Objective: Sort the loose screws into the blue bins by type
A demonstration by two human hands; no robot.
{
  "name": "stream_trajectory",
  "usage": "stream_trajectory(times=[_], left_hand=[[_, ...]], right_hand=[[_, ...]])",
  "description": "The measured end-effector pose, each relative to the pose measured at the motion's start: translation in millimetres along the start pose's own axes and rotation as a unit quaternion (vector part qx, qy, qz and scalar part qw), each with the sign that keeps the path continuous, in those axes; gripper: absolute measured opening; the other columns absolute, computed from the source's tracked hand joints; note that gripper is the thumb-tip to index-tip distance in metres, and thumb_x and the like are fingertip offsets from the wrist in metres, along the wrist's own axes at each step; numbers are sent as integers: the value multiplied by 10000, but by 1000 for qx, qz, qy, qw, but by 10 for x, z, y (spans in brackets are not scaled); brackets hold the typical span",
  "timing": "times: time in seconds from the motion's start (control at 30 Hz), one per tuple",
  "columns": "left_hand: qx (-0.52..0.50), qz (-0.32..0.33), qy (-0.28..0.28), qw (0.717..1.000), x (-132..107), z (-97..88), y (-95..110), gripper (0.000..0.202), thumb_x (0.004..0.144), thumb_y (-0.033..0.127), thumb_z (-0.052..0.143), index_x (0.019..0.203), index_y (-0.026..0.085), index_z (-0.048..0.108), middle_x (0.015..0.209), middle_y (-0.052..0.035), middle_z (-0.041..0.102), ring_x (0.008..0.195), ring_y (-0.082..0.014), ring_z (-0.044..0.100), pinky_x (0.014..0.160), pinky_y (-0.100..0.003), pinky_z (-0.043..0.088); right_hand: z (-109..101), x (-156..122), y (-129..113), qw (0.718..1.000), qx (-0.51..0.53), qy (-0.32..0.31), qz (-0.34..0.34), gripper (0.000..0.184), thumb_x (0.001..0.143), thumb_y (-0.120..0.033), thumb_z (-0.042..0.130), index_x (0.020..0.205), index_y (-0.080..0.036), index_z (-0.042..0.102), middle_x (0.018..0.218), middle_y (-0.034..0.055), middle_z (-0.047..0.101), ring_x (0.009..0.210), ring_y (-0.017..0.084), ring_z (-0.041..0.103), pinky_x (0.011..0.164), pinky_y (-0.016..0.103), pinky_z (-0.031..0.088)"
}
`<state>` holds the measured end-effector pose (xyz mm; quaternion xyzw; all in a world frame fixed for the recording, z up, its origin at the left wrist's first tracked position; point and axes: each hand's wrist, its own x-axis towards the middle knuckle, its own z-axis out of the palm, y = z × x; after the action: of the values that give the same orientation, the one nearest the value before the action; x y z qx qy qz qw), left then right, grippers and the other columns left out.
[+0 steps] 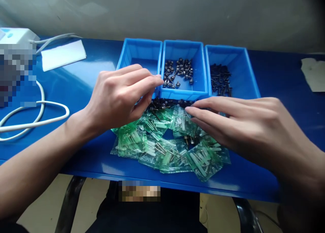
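My left hand (124, 94) hovers by the near wall between the left blue bin (121, 57) and the middle blue bin (185, 94). Its thumb and fingers are drawn together; anything between them is hidden. Over the pile, my right hand (236, 119) has its fingers stretched out, the tips beside a clear plastic packet (182, 121). Several green-tinted packets (167, 155) with screws and pale plastic plugs lie below both hands. Dark loose screws (162, 104) are heaped against the bins, and a few washer-head screws (189, 140) sit among the packets.
Washer-head screws (181, 69) fill part of the middle bin. The right blue bin (243, 70) holds dark screws (220, 79). White cables (42, 104), a white card (63, 55) and a white box (17, 35) are at left. A pale paper (315, 74) lies far right on the blue table (101, 165).
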<state>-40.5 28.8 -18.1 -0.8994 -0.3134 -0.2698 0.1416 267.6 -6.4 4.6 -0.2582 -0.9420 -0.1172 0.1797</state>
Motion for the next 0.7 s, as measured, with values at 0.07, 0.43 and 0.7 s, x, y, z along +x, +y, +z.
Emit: stream_trajectory(times=[0.07,0.43,0.7], left_hand=[[3,2,0,1000,0,1,-2,274,1048,204,562,1300,274,645,1177,-16,807,1045,-249,805,735,-413,665],[-1,1,-1,1000,-3,17,-5,290,1036,200,578,1309,268,647,1152,-24,804,1048,-244,803,767,-392,664],[-4,3,2,1000,5,3,3,282,1026,187,586,1286,263,664,1161,-29,808,1025,-260,809,703,-415,649]], right_hand=[[57,29,-11,999,-34,-37,-3,223,1033,-71,586,1130,-137,777,1129,90,820,834,205,765,543,345,402],[57,59,-18,999,4,37,33,128,982,-95,726,1078,-140,799,1051,97,788,799,168,719,553,317,436],[12,198,-157,933,245,142,225,206,1005,-137,733,1186,-171,825,1121,70,780,973,158,773,770,289,681]])
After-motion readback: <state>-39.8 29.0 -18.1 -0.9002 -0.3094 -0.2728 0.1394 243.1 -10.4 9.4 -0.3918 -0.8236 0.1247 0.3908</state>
